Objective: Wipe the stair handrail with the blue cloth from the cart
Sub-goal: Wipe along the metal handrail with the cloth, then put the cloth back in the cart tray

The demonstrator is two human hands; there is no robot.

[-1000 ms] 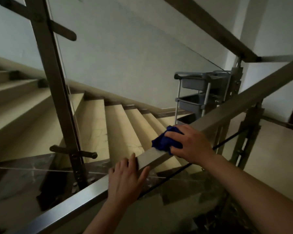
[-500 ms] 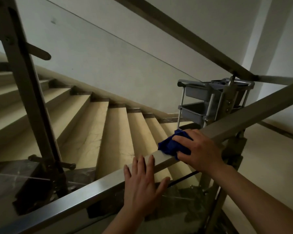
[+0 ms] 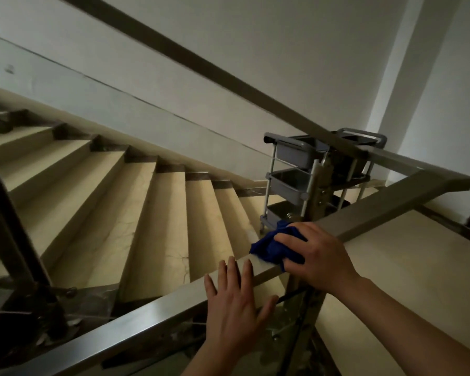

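A flat steel handrail (image 3: 385,213) runs from the lower left up to a corner at the right. My right hand (image 3: 314,255) presses a bunched blue cloth (image 3: 269,246) onto the rail's top, fingers closed over it. Just below it on the rail, my left hand (image 3: 235,305) lies flat with fingers spread, holding nothing. The grey three-shelf cart (image 3: 291,183) stands behind the rail on the landing, partly hidden by a rail post.
Beige stone steps (image 3: 136,213) climb to the left beyond the rail. A dark baluster post (image 3: 14,245) stands at the left edge. Another handrail (image 3: 201,66) slants overhead. The landing floor (image 3: 407,272) lies to the right.
The view has swung right and tilted, bringing the cart and rail corner more into sight. Both hands stay on the rail, shifted along it toward the corner, cloth still under the right hand.
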